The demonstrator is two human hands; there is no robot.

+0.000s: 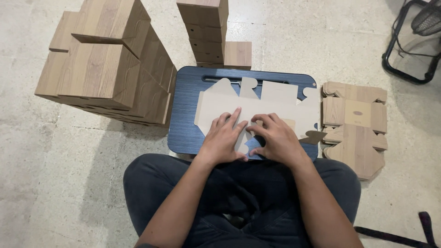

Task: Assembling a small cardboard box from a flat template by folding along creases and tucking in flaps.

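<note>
A flat, unfolded cardboard box blank [266,103], pale on its upper side, lies on a dark blue lap tray [186,133] in front of me. My left hand [223,138] presses flat on the blank's near edge, fingers spread. Beside it, my right hand [275,138] bends its fingers over a near flap of the same blank, pinching the card. The two hands almost touch at the fingertips. A wood-print flap tip [313,136] shows at the blank's right edge.
Stacks of assembled wood-print boxes [105,64] stand at the left, with a taller column [204,30] behind the tray. A pile of flat wood-print blanks [354,126] lies at the right. A black metal stand [413,46] sits far right. My crossed legs [239,197] fill the foreground.
</note>
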